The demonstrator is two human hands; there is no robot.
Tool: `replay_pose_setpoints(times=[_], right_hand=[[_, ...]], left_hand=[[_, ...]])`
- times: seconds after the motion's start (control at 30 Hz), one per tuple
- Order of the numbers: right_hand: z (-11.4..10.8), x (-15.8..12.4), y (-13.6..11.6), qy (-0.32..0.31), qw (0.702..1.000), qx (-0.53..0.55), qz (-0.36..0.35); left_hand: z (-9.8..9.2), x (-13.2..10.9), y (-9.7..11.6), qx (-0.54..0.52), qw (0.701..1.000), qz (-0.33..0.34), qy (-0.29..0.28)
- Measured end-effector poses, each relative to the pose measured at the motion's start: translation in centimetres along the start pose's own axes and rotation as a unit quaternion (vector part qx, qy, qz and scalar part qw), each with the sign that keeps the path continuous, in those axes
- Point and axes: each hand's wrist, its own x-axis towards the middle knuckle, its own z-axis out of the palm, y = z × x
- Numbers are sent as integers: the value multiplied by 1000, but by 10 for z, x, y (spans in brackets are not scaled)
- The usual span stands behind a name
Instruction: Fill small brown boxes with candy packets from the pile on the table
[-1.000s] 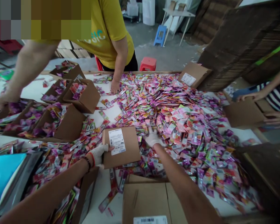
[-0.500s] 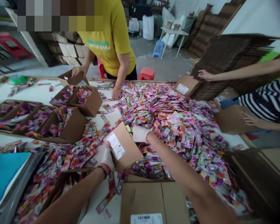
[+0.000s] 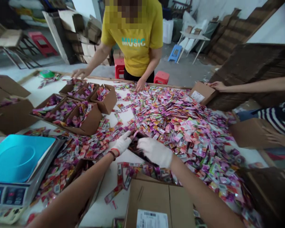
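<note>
a: head view, looking down on both gloved hands near the middle of the table. left hand with fingers stretched out and apart, laid against the left edge of the small box, not closed around it.

b: and the right hand?

a: cupped over the box's near side, knuckles up. cannot tell whether clamped on the cardboard or just resting there; fingertips hidden.

b: box itself?

a: between the two hands, at the near edge of the heap of packets, dark opening towards the heap, mostly covered by the gloves.

b: how much done, judging by the table?

a: several filled boxes packed together toward the far left corner, more along the left edge. still a great loose heap across the middle and right side, and this box seemingly not yet full. so, probably well short of halfway.

b: changes from half a second ago?

a: then held up and tilted, label showing, left hand under it; now lowered into the packets, label out of sight, right hand come from the heap onto the box. also more of the scale visible at the near left corner.

b: others?

a: person in a yellow shirt at the far edge, a co-worker's hand on a labelled box at the far right.
</note>
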Motion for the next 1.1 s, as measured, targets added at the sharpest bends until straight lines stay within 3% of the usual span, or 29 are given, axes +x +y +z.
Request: replay_pose_setpoints(times=[0.07,0.1,0.17,0.23,0.33,0.43,0.47,0.53,0.63,0.67,0.73,0.8,0.83,0.9,0.97,1.03,1.1], right_hand=[[-18,-38,10,136,980,25,140],[-20,-54,16,158,959,22,232],[-14,-74,26,125,923,16,363],[6,-71,28,50,930,8,364],[45,-33,15,-33,962,-21,270],[66,4,7,-95,965,-10,244],[65,9,8,-104,965,5,242],[53,4,17,-101,967,26,232],[16,-29,42,-18,964,6,264],[3,-41,53,29,950,-32,308],[-17,-60,82,101,891,-131,423],[-29,-72,117,117,827,-196,515],[-32,-76,135,107,815,-201,533],[-36,-82,167,81,833,-181,516],[-43,-89,186,76,872,-161,455],[-56,-99,185,109,901,-155,391],[-73,-110,165,190,914,-120,338]], left_hand=[[4,-1,0,52,998,31,9],[7,-4,-2,89,995,50,14],[11,-15,-8,161,983,82,22],[14,-29,-11,195,976,92,22],[20,-49,-6,229,968,104,18],[28,-63,7,323,923,206,24],[31,-65,10,349,904,247,0],[39,-62,12,363,882,282,-103],[52,-43,5,337,879,246,-232],[56,-35,2,332,881,232,-244],[63,-24,-1,332,885,215,-246],[63,-23,2,336,888,206,-238],[61,-26,5,336,889,207,-232],[51,-36,13,330,893,243,-187],[36,-47,20,331,887,309,-91],[20,-51,22,343,870,354,23],[7,-48,20,355,864,345,89]])
